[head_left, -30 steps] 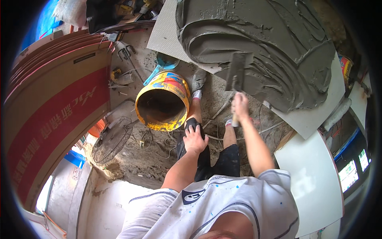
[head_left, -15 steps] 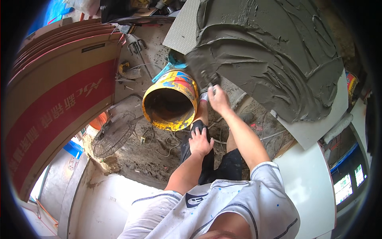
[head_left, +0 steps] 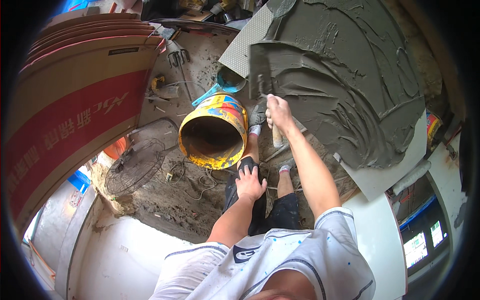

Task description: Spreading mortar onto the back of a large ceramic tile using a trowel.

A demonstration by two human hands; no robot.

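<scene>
My right hand (head_left: 280, 115) is closed round the handle of a trowel, whose dark flat blade (head_left: 258, 67) lies at the left edge of a thick grey mortar layer (head_left: 330, 75). The mortar has curved ridges and covers most of a large pale tile (head_left: 390, 177) with a dimpled back. Fingers spread, my left hand (head_left: 249, 184) rests on my left knee and holds nothing. Just left of my leg, a yellow bucket (head_left: 220, 110) lies on its side, its mouth turned toward me. A blue scoop (head_left: 207, 94) is beyond it.
Large boxed panels (head_left: 85, 100) in brown and red cardboard stand at the left. A wire fan guard (head_left: 135, 167) and a loose cable (head_left: 205, 182) are on the dirty floor. A mixing paddle (head_left: 177, 57) lies farther off. White panels (head_left: 375, 235) stand close on my right.
The trowel has moved slightly up and left along the mortar's edge, its blade now more upright. My right hand moved up with it. My left hand stays on the knee; the view has shifted slightly.
</scene>
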